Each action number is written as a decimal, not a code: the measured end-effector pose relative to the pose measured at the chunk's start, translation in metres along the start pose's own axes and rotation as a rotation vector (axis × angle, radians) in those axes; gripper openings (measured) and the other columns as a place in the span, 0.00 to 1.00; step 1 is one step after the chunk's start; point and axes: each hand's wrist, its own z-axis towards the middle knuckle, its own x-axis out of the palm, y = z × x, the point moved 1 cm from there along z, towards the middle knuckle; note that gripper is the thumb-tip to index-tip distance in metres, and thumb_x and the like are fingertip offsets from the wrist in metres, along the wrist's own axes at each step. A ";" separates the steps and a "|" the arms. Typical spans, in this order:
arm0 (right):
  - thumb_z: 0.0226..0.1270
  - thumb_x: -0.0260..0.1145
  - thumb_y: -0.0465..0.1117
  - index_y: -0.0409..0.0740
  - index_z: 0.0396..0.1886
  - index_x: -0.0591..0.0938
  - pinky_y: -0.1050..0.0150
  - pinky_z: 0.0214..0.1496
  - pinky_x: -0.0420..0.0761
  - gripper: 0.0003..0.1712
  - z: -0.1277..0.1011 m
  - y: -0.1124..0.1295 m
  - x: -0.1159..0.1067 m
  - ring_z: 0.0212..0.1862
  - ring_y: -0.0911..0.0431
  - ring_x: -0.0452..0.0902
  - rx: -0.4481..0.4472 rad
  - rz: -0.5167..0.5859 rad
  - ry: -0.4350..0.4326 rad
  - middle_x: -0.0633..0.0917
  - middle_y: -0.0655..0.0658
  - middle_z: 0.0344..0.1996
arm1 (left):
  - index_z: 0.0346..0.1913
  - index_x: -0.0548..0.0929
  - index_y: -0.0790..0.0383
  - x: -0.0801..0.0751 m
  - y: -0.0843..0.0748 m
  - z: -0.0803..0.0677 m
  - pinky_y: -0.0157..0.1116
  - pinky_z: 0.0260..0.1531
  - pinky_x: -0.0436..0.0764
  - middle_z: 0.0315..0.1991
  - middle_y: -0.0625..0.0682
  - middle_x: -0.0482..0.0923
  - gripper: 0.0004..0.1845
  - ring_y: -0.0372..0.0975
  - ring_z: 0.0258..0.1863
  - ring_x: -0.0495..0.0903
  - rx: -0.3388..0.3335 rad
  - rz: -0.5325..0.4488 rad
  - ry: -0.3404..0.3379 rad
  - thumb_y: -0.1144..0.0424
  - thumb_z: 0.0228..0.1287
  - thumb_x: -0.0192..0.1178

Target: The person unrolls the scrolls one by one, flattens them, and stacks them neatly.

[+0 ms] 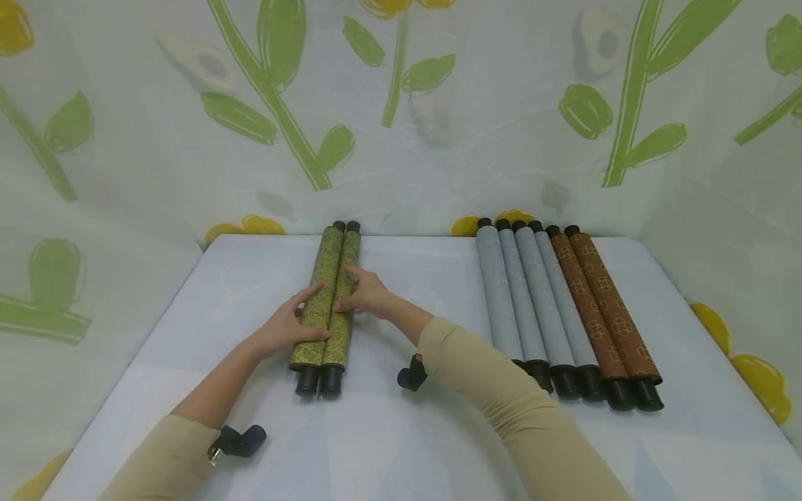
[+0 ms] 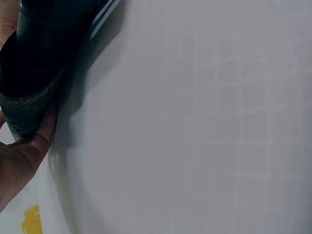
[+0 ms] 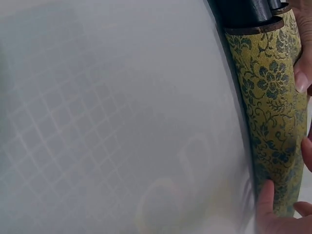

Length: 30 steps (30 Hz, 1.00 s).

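Two scrolls (image 1: pixel 326 306) lie side by side left on the table (image 1: pixel 401 445), six scrolls (image 1: pixel 564 313) in a row right.

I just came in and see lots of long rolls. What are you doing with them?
A person has both hands on two yellow-green rolls lying side by side on the white table. The left hand rests on the left roll and the right hand touches the right one. Four grey rolls and two brown rolls lie in a row further right, untouched.
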 end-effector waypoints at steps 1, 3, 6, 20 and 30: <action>0.49 0.76 0.37 0.50 0.73 0.59 0.54 0.65 0.68 0.53 0.000 0.000 0.001 0.70 0.45 0.59 -0.005 -0.011 -0.001 0.62 0.38 0.70 | 0.75 0.49 0.45 -0.001 0.001 0.001 0.54 0.54 0.72 0.74 0.61 0.44 0.53 0.63 0.64 0.60 -0.004 0.010 0.002 0.55 0.50 0.71; 0.49 0.77 0.40 0.50 0.73 0.58 0.53 0.67 0.64 0.53 0.000 0.000 0.002 0.71 0.46 0.55 -0.008 -0.046 -0.002 0.60 0.41 0.72 | 0.75 0.49 0.46 -0.002 0.002 0.001 0.53 0.53 0.72 0.74 0.61 0.45 0.53 0.61 0.63 0.61 -0.006 0.030 0.008 0.55 0.50 0.72; 0.49 0.77 0.44 0.51 0.74 0.57 0.52 0.70 0.59 0.54 0.000 -0.002 0.005 0.73 0.48 0.50 -0.012 -0.093 0.000 0.56 0.44 0.74 | 0.75 0.49 0.48 -0.003 0.002 0.003 0.52 0.52 0.73 0.74 0.61 0.47 0.54 0.59 0.62 0.63 -0.005 0.060 0.015 0.53 0.49 0.72; 0.54 0.73 0.38 0.56 0.73 0.59 0.58 0.54 0.76 0.49 -0.002 -0.004 0.006 0.67 0.42 0.56 0.076 -0.027 0.043 0.46 0.31 0.72 | 0.74 0.53 0.53 -0.007 -0.006 0.002 0.67 0.59 0.56 0.68 0.72 0.42 0.50 0.64 0.68 0.46 -0.038 0.197 0.084 0.50 0.52 0.69; 0.55 0.67 0.33 0.56 0.71 0.65 0.64 0.41 0.78 0.43 -0.007 -0.009 -0.001 0.39 0.52 0.76 0.100 0.013 0.070 0.49 0.29 0.71 | 0.70 0.64 0.55 -0.008 0.000 0.005 0.66 0.58 0.58 0.67 0.71 0.43 0.41 0.63 0.67 0.46 -0.051 0.198 -0.003 0.62 0.49 0.63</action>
